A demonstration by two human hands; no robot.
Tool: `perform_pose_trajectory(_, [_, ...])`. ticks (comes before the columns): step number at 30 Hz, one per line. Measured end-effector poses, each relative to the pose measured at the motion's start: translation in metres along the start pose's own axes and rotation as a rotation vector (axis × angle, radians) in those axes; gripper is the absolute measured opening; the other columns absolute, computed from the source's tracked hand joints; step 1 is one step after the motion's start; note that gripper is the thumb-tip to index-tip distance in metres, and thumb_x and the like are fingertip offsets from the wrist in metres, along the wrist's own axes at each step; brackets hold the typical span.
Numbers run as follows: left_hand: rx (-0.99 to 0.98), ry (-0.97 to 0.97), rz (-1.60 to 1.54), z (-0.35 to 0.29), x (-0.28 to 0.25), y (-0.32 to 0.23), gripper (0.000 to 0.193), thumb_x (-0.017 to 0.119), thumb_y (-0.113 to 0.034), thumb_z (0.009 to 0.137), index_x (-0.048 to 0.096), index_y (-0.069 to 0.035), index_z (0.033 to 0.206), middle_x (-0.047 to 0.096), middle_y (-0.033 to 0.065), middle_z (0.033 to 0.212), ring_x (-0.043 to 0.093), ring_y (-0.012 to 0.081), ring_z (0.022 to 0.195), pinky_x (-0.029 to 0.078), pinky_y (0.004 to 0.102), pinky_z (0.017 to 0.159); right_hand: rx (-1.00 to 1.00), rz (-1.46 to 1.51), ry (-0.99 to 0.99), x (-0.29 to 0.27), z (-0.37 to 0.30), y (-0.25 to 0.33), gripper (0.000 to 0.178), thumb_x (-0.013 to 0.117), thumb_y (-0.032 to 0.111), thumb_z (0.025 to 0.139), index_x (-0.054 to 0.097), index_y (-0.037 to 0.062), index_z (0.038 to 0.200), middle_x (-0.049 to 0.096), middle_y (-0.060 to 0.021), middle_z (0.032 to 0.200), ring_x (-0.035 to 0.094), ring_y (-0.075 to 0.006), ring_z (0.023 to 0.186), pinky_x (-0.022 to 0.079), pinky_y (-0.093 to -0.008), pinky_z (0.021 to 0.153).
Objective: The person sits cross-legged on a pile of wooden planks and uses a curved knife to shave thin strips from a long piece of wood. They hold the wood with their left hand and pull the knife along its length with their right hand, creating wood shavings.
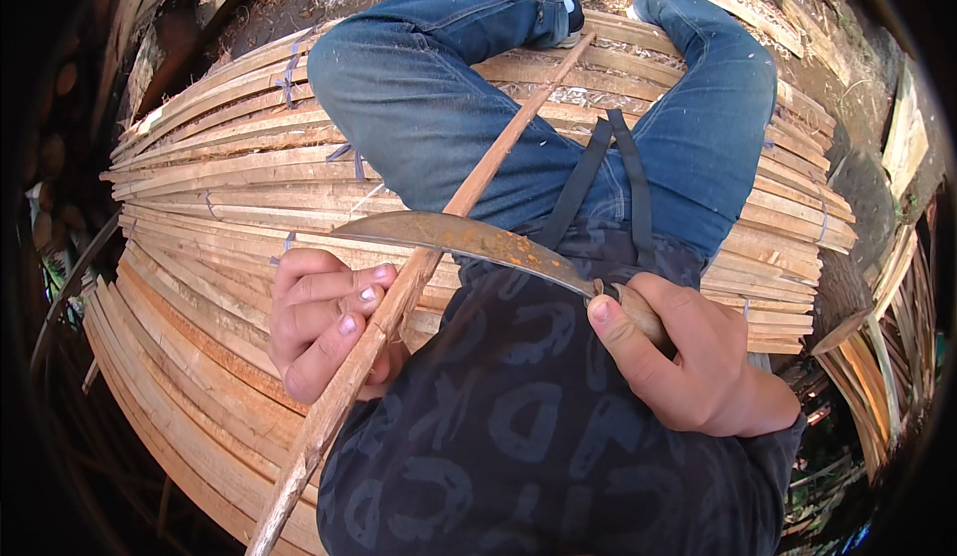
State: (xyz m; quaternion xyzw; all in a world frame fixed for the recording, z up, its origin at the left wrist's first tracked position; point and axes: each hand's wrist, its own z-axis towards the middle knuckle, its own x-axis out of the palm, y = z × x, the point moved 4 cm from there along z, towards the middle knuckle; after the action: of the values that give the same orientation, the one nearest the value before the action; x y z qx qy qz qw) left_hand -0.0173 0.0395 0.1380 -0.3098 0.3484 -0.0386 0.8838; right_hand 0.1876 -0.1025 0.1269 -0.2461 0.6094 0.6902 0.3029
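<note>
Bundled slats are spread over earthen ground, with a knife held across a stick.

Near the stick's middle, its shaft is gripped by the curled fingers of the left hand, probably so that it is steadied below the crossing blade; its far end is pointed away between the jeans-clad legs, perhaps to give it a clear line. By its wooden handle the knife is clasped in the right hand, thumb laid forward near the blade's base, seemingly for control of its angle. Whether the stick is also supported by the thigh cannot be told. Several slat bundles are bound with bluish ties, presumably to be kept together.
</note>
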Motion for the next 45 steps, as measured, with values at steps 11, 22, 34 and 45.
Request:
perform_pose_trajectory(11, [-0.046, -0.112, 0.003, -0.005, 0.001, 0.004, 0.035, 0.054, -0.041, 0.097, 0.052, -0.006, 0.099, 0.053, 0.0064, 0.07, 0.058, 0.0215, 0.055, 0.039, 0.0348, 0.051, 0.17, 0.113, 0.004, 0.029, -0.014, -0.024, 0.044, 0.067, 0.001, 0.077, 0.064, 0.0083, 0.12, 0.061, -0.0137, 0.09, 0.059, -0.0177, 0.059, 0.049, -0.0275, 0.046])
perform_pose_trajectory(22, [-0.049, -0.139, 0.015, -0.002, 0.003, 0.005, 0.035, 0.055, -0.041, 0.097, 0.052, -0.006, 0.097, 0.054, 0.0064, 0.07, 0.058, 0.0207, 0.056, 0.039, 0.0348, 0.051, -0.063, 0.116, -0.126, 0.011, 0.005, -0.005, 0.034, 0.073, 0.008, 0.074, 0.071, 0.0088, 0.107, 0.063, -0.0149, 0.085, 0.047, -0.0079, 0.05, 0.039, -0.0185, 0.037])
perform_pose_trajectory(34, [-0.037, -0.182, 0.037, -0.007, 0.006, 0.004, 0.036, 0.054, -0.042, 0.097, 0.052, -0.006, 0.099, 0.054, 0.0061, 0.071, 0.058, 0.0195, 0.057, 0.039, 0.0341, 0.052, -0.093, 0.118, -0.184, 0.011, 0.004, 0.0, 0.035, 0.074, 0.009, 0.073, 0.072, 0.0084, 0.107, 0.063, -0.0146, 0.085, 0.048, -0.0089, 0.052, 0.04, -0.0186, 0.038])
perform_pose_trajectory(45, [0.004, -0.04, 0.023, -0.004, 0.0, 0.003, 0.035, 0.053, -0.042, 0.098, 0.052, -0.007, 0.103, 0.055, 0.0057, 0.072, 0.058, 0.0191, 0.056, 0.04, 0.0337, 0.052, -0.083, 0.083, -0.117, 0.013, -0.002, -0.004, 0.035, 0.073, 0.007, 0.071, 0.072, 0.0081, 0.106, 0.062, -0.0147, 0.083, 0.048, -0.0094, 0.051, 0.04, -0.0192, 0.039])
